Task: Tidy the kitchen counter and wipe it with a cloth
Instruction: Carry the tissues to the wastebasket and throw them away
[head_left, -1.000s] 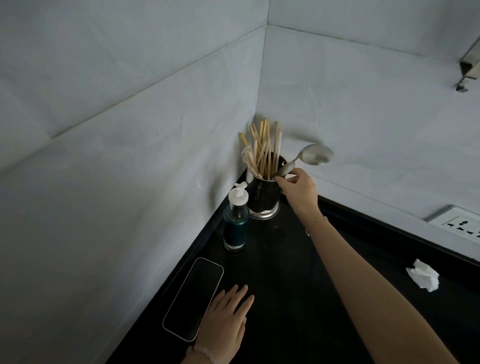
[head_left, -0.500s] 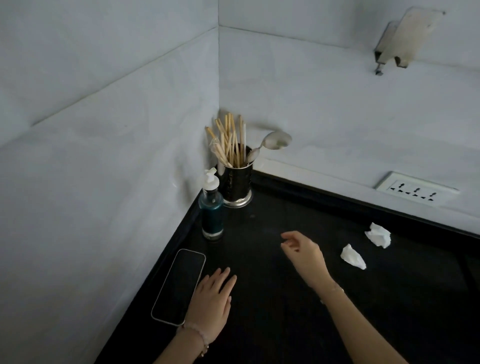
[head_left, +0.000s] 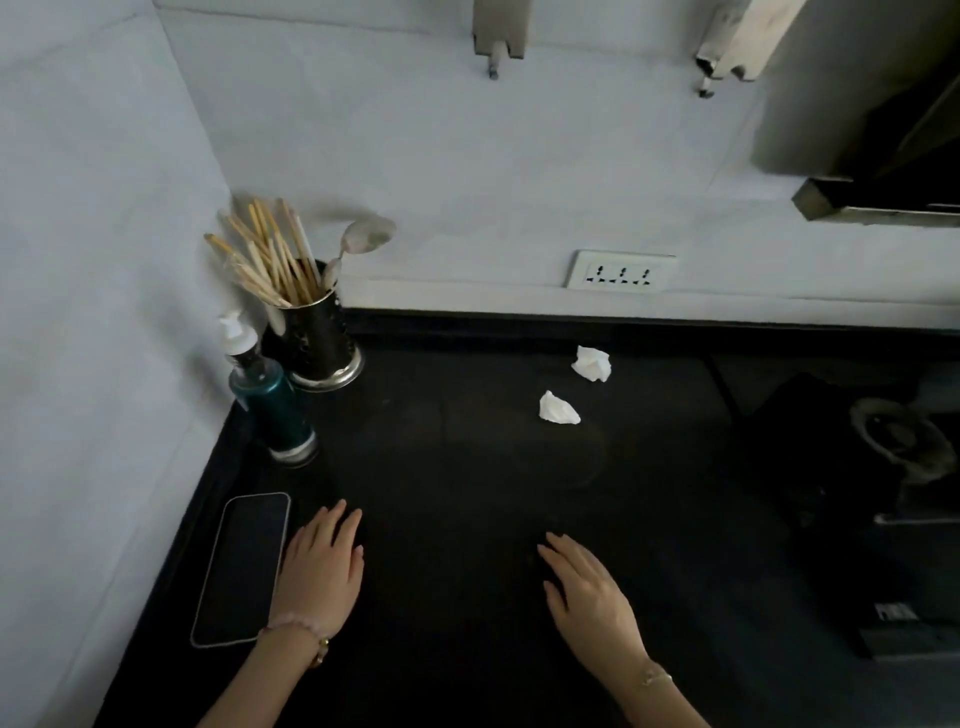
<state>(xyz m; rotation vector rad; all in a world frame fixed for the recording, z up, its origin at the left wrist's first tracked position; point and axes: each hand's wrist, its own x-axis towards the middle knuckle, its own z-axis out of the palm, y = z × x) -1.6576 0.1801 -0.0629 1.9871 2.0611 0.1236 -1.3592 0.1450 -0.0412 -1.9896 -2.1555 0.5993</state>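
Both hands lie flat on the black counter (head_left: 457, 467) near its front. My left hand (head_left: 322, 566) rests palm down, empty, beside a dark phone (head_left: 241, 566). My right hand (head_left: 587, 587) is also palm down and empty, fingers apart. Two crumpled white tissues (head_left: 558, 408) (head_left: 592, 362) lie farther back on the counter. In the corner a metal holder (head_left: 319, 343) carries chopsticks (head_left: 270, 254) and a spoon (head_left: 363, 236). A teal pump bottle (head_left: 270, 400) stands in front of it.
A stove burner (head_left: 898, 441) sits at the right edge of the counter. A wall socket (head_left: 621, 270) is on the back wall. Metal brackets (head_left: 498, 36) and a range hood (head_left: 883, 156) hang above. Walls close the left and back sides.
My right hand let go of the spoon in the holder and came back to rest flat on the counter. The view swung right and down. My left hand stayed by the phone.
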